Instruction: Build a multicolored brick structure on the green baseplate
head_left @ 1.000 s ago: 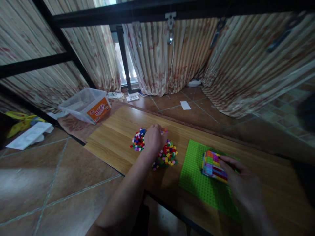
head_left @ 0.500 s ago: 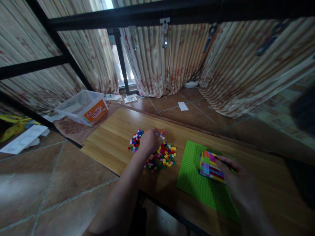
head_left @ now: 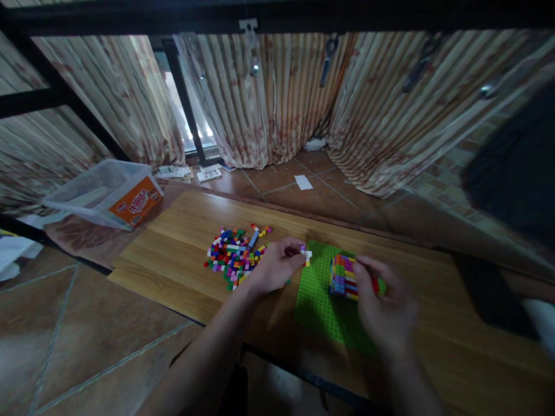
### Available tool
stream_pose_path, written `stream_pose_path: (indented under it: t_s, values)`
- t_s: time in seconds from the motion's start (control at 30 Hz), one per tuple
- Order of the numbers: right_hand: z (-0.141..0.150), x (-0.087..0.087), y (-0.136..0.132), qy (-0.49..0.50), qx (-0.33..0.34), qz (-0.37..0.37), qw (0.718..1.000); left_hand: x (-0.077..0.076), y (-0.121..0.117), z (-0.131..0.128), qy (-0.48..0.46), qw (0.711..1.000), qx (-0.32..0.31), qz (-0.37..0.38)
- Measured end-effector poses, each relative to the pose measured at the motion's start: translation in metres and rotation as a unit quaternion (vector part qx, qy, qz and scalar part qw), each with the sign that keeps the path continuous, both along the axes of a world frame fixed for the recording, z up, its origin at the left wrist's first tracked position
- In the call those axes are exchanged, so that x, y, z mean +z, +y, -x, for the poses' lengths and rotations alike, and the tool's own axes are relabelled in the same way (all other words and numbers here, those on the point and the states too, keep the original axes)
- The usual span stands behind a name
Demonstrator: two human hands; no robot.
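My left hand [head_left: 280, 264] is closed in a pinch at the left edge of the green baseplate [head_left: 318, 312]. At its fingertips are small toy bricks [head_left: 307, 256], mostly white with bits of purple and yellow. My right hand [head_left: 384, 292] is closed round the right side of a multicoloured block of joined bricks [head_left: 343, 276], over the baseplate. Whether that block is fixed to the plate I cannot tell. A pile of loose bricks [head_left: 234, 254] in many colours lies left of the plate, partly hidden by my left hand.
The wooden table [head_left: 173, 231] runs left to right. A clear plastic bin [head_left: 104, 193] with an orange label stands past its left end. Black metal bars [head_left: 173, 20] with hanging hooks cross in front of striped curtains [head_left: 286, 104]. White paper [head_left: 303, 182] lies on the floor.
My left hand has moved right from the pile to the baseplate, bringing small bricks with it. My right hand still grips the brick block. The whole view has shifted.
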State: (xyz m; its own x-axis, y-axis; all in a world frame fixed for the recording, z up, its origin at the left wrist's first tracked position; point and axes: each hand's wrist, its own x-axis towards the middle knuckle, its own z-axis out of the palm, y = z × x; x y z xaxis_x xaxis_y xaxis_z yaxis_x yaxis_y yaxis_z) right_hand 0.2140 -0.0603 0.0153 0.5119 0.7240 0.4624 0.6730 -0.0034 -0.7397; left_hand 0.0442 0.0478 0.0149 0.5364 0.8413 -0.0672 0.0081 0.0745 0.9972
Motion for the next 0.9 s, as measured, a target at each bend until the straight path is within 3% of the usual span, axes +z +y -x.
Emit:
stream_pose_path:
  t_s: [0.1, 0.23, 0.4, 0.57, 0.9]
  values:
    - [0.014, -0.002, 0.003, 0.076, 0.066, 0.015, 0.995, -0.007, -0.015, -0.016, -0.008, 0.999, -0.026, -0.028]
    - [0.019, -0.007, 0.006, 0.093, 0.116, 0.013, 0.989, -0.004, -0.027, -0.026, -0.002, 0.995, -0.035, -0.094]
    - [0.016, -0.014, 0.003, 0.114, 0.088, 0.007, 0.989, 0.002, -0.031, -0.028, 0.054, 0.983, -0.013, -0.177]
    - [0.018, -0.017, 0.003, 0.14, 0.06, 0.005, 0.988, -0.003, -0.037, -0.032, 0.064, 0.983, 0.002, -0.17]
    - [0.024, -0.016, 0.003, 0.105, 0.044, 0.012, 0.993, -0.004, -0.042, -0.033, 0.149, 0.959, -0.003, -0.243]
